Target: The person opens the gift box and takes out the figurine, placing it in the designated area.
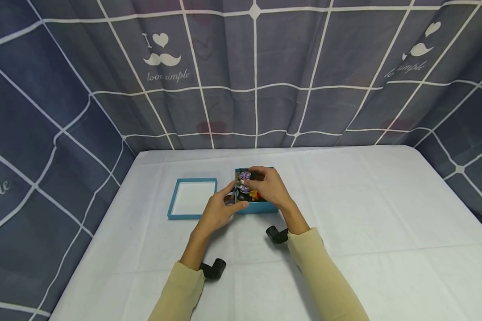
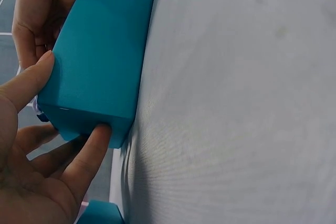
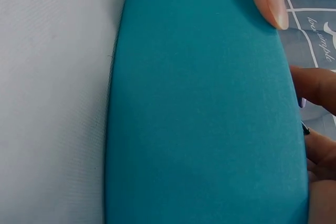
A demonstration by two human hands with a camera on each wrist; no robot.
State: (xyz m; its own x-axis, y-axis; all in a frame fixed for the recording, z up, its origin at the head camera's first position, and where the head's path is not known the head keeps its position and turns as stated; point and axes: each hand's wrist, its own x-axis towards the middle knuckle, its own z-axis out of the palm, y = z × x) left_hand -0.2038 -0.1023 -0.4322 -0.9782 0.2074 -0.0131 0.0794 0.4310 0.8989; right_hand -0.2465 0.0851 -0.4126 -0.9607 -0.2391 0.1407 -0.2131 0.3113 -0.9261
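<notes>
The blue box [image 1: 259,208] stands on the white cloth [image 1: 365,214], upright and open at the top, a little right of a shallow blue lid [image 1: 192,180] that lies apart from it with its white inside facing up; so the uncovering looks done, and the lid is not on. The left hand [image 1: 217,211] grips the box's near left corner, thumb on the near wall, fingers against the left end; the right hand [image 1: 270,186] reaches over the opening, bent fingers and thumb at a purple patterned item [image 1: 245,176], though whether they pinch it or merely touch it cannot be told; a red-and-yellow piece [image 1: 255,195] shows beside it; handling of the contents seems unfinished.
</notes>
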